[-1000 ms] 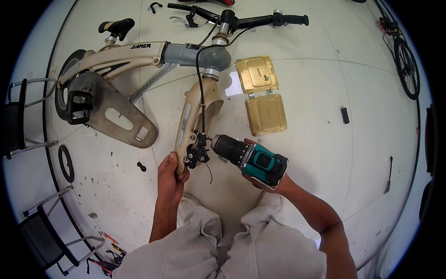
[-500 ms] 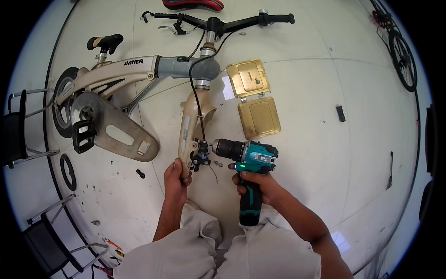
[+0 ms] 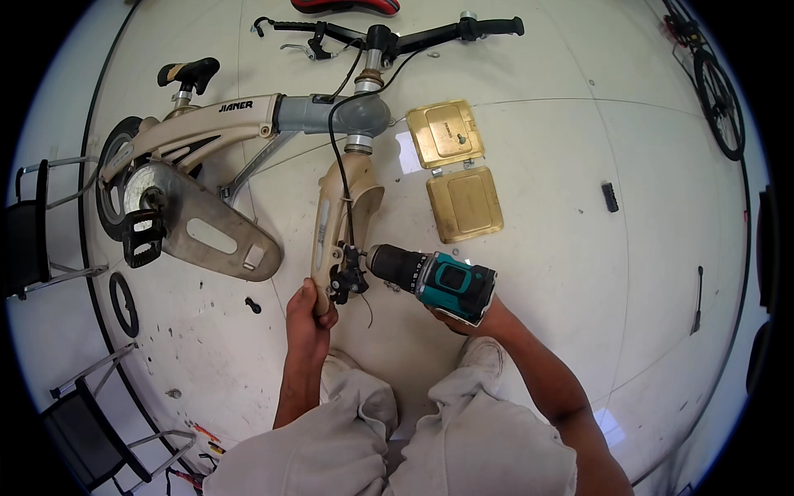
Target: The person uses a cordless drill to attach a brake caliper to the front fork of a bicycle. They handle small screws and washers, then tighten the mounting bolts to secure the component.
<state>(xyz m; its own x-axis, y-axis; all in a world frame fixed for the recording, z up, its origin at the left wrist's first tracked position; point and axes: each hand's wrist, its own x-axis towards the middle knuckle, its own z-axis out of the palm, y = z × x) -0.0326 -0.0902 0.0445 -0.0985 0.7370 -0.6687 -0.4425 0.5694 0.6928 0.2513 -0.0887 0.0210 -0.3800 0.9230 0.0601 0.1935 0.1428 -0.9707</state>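
My left hand (image 3: 309, 322) is closed around the lower end of a beige bicycle fork leg (image 3: 328, 223). A black brake caliper (image 3: 348, 279) sits on the fork's right side, with a dark cable running down to it and a loose cable end below. In my right hand (image 3: 494, 320), mostly hidden beneath the tool, is a teal and black cordless drill (image 3: 451, 283). Its chuck (image 3: 389, 263) points left at the caliper's upper part. Whether the bit touches a bolt there, I cannot tell.
The beige bicycle frame (image 3: 217, 124) lies left, its handlebar (image 3: 430, 39) at the far side. A gold hinged case (image 3: 465, 207) lies open right of the fork. Chairs (image 3: 83, 430) line the left edge; another bicycle (image 3: 718, 107) stands far right. A black grip (image 3: 609, 197) lies right.
The drill has tilted, so its back end now faces up and its handle is hidden. The fork's lower end and caliper have shifted slightly left with my left hand.
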